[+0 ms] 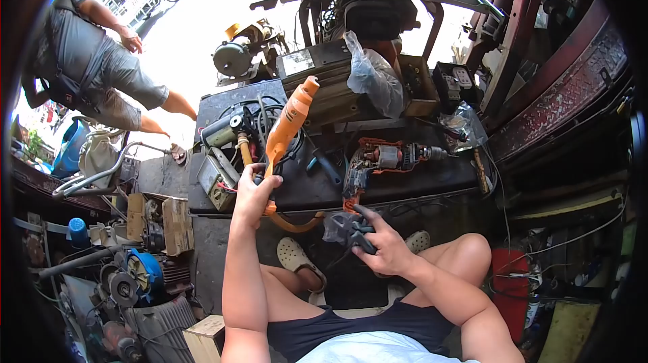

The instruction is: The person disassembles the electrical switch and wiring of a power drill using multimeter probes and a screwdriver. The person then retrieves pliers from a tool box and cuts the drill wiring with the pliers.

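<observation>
My left hand (254, 194) is wrapped round the lower end of an orange tool housing (289, 120), which stands tilted up over the bench. An open drill (388, 157) with its motor and gears exposed lies on the dark bench to the right, its chuck pointing right. Just below the drill's handle end, my right hand (381, 245) has its fingers closed on a dark object (358, 231), whose shape I cannot make out. A screwdriver with a dark handle (329, 166) lies between the housing and the drill.
Coiled cables and a grey-green power tool (223, 130) lie at the bench's left. Behind are a wooden box (418, 83) and a plastic bag (374, 76). Another person (101, 66) stands at the upper left. Motor parts (145, 272) sit at the lower left.
</observation>
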The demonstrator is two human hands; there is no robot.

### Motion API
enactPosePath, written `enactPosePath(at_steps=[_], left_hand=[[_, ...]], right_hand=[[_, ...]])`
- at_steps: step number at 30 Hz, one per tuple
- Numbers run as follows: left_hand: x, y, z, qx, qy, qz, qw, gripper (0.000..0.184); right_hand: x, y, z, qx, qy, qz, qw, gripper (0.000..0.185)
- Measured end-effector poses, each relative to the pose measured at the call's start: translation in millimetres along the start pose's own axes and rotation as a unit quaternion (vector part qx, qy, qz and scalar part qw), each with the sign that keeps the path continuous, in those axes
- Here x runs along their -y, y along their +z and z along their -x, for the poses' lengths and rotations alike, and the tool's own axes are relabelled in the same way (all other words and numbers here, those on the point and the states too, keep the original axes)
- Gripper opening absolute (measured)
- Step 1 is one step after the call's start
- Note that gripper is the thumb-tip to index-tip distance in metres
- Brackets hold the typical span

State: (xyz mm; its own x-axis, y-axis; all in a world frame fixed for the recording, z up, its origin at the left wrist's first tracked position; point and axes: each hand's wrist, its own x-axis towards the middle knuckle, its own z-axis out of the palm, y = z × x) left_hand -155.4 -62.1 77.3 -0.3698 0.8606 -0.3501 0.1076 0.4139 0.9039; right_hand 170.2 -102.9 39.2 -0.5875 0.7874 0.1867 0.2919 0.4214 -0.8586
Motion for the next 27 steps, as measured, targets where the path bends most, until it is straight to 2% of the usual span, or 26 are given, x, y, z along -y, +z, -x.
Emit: enactPosePath(at_steps=[5, 14, 17, 21, 23, 25, 27], left_hand=[[0.1, -4.1, 3.2, -0.012, 0.008, -0.027, 1.000, 0.062], [-6.9, -1.8, 9.4, -0.040, 0.032, -0.146, 0.988, 0.074], [-8.8, -1.0, 11.2, -0.037, 0.054, -0.150, 0.987, 0.074], [-8.6, -0.6, 11.9, 0.038, 0.021, -0.028, 0.999, 0.070], [-13.3, 3.2, 17.5, 0.019, 0.040, -0.055, 0.998, 0.077], [-3.9, 4.8, 11.9, 0.006, 0.105, -0.099, 0.989, 0.080], [-0.6, 4.2, 8.5, 0.025, 0.087, -0.115, 0.989, 0.082]], right_hand=[[-9.3, 13.3, 4.4, 0.040, -0.011, 0.085, 0.996, 0.017], [-9.2, 17.0, 2.4, 0.068, 0.013, 0.106, 0.992, 0.018], [-9.1, 22.6, 3.3, 0.054, 0.000, 0.111, 0.992, 0.019], [-14.4, 25.2, 3.5, 0.060, 0.004, 0.110, 0.992, 0.017], [-12.8, 24.6, 1.5, 0.048, -0.012, 0.114, 0.992, 0.017], [-11.6, 23.8, 0.1, 0.052, 0.003, 0.109, 0.993, 0.019], [-9.1, 23.0, 1.4, 0.057, 0.026, 0.107, 0.992, 0.019]])
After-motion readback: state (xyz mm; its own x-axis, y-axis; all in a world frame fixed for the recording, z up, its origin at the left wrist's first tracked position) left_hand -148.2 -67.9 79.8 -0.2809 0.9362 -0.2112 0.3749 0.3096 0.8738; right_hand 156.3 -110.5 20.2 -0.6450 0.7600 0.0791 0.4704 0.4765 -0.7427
